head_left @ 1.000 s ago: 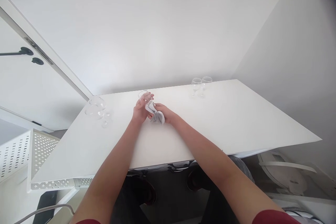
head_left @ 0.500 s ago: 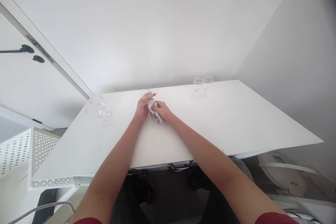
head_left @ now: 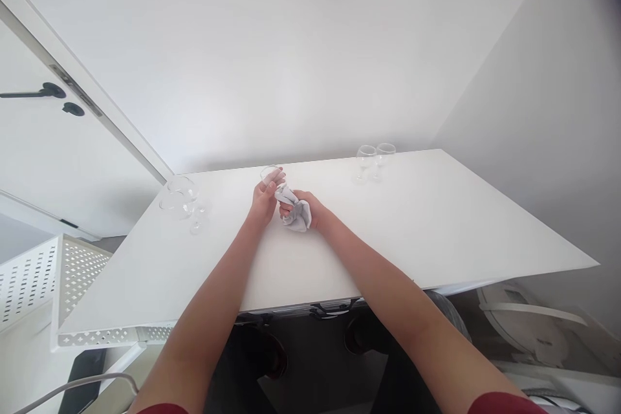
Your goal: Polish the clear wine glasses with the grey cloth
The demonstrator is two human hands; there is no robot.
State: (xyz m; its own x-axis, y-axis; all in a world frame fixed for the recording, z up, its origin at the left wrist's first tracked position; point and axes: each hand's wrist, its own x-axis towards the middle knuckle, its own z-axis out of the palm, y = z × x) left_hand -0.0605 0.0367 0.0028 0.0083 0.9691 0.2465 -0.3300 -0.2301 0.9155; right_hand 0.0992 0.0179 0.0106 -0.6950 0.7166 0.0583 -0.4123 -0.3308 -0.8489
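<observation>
My left hand (head_left: 263, 198) is closed around a clear stemmed glass (head_left: 270, 174), holding it above the middle of the white table (head_left: 436, 220). My right hand (head_left: 310, 208) grips a crumpled grey cloth (head_left: 295, 212), and a twisted end of the cloth reaches up against the glass. Both hands touch each other at the glass. The lower part of the glass is hidden by my fingers and the cloth.
Two clear stemmed glasses (head_left: 373, 158) stand at the table's back right. Several more glasses (head_left: 182, 197) sit at the back left corner. A white perforated rack (head_left: 58, 272) stands to the left below the table, and a door with a black handle (head_left: 39, 94) is beyond it.
My right hand has turned and drawn back slightly, so more of the grey cloth shows bunched in it. The left hand and glass have stayed nearly in place.
</observation>
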